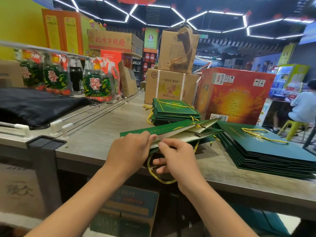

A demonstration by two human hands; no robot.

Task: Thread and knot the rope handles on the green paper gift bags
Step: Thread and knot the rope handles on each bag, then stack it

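Both forearms reach up from the bottom edge toward a green paper gift bag [172, 130] held flat and partly opened above the near edge of the counter [95, 139]. Left hand [131, 149] grips the bag's near end, thumb on top and fingers curled under the green panel. Right hand [177, 161], at about 4 o'clock from the left, has its thumb and forefinger pinched at the bag's pale inner fold; its other fingers spread loosely below, and whether the pinch has hold of cord or paper cannot be told. A yellow rope handle [154, 175] loops down from the bag past the counter edge, under the right hand.

At 12 o'clock from the hands sits a stack of finished bags [174, 111] with yellow cords lying on top; at 3 o'clock a larger, fanned pile of green bags [266, 151] carries one cord across its top sheet. A red carton [236, 96] and brown cardboard boxes [169, 86] stand behind both stacks. At 10 o'clock lie a black cloth [34, 106], metal rails [95, 110] and packaged bottles [97, 82].

The bag is dark green outside with gold print, cream inside.

The counter is grey wood-grain. Hexagonal strip lights [153, 12] cross a dark ceiling, and a seated person [301, 106] is at far right.
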